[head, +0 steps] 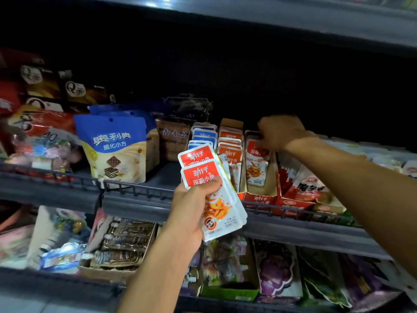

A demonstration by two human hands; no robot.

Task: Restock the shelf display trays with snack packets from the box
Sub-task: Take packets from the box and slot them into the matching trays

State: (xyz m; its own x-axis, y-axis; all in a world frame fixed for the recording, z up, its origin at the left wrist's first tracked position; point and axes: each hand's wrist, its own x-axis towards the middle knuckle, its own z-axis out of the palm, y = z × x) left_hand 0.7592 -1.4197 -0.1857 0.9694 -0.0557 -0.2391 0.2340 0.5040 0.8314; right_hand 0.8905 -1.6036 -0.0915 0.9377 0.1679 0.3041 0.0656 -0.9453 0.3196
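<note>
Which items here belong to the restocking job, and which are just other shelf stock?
Part of the job:
- red packets gripped in the left hand
- right hand reaching into the display tray
- orange packets and blue packets in neighbouring trays

Just shelf stock:
- blue wafer bag
- purple bags on the lower shelf
</note>
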